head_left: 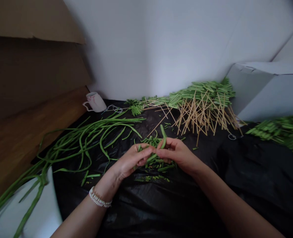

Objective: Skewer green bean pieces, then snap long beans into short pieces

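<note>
Both my hands meet over a heap of short green bean pieces (164, 168) on the black plastic sheet (146, 205). My right hand (177, 152) is closed on a long green bean (163, 134), whose upper end rises between thumb and finger. My left hand (138, 155), with white beads at its wrist, is closed beside it, fingertips touching the right hand's. Green bits show at its fingers, so it grips a bean too; whether it is the same one I cannot tell. Long whole beans (87, 132) lie to the left of my hands.
Skewers (197, 115) threaded with cut beans (203, 91) are piled at the back. More bean skewers (282, 130) lie at the right. A white mug (96, 101) stands back left, near a cardboard box (34, 62). A white box (267, 89) is at the right.
</note>
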{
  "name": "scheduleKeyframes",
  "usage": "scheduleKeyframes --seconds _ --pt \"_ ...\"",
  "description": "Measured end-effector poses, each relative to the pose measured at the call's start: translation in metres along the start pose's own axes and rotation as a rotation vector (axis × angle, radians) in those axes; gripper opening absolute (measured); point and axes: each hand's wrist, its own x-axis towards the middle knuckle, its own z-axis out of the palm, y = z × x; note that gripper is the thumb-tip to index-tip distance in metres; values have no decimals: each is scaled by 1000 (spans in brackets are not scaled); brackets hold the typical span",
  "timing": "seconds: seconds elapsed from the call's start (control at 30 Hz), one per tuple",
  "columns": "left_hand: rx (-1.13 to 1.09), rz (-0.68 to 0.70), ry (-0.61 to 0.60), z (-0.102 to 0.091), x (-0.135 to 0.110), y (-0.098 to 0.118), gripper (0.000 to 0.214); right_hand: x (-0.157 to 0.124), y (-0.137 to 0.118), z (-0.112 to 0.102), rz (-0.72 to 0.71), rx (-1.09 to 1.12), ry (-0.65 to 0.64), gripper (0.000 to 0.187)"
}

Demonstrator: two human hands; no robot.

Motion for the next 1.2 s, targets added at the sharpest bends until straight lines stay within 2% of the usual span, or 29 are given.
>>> scheduleKeyframes --seconds 0.1,0.27,0.33,0.5,0.63,0.77,0.83,0.97,1.1,1.2 --pt "162 -46 -74 2 -4 1 37 1 0 1 3 2 -4 22" --pt "334 -88 -134 1 -7 3 32 3 -5 -4 -8 205 171 26" --pt "357 -91 -154 2 -8 4 32 4 -6 -6 -21 184 193 25" --pt "342 -92 -179 4 -8 4 37 4 -2 -4 -52 50 155 23" --pt "325 -102 -122 7 -6 3 33 4 0 -5 -86 1 170 22" --pt "120 5 57 6 -1 0 31 4 -3 -6 -128 33 215 19" --pt "-4 44 98 4 -1 1 30 4 -4 -5 -129 46 212 19" --pt "-217 90 20 4 -4 4 28 2 -4 1 -102 64 178 20" --pt "-516 101 1 0 -5 8 22 2 -4 2 -77 76 123 21" --pt "-783 119 -15 -8 -4 15 28 2 -6 -2 -62 132 164 25"
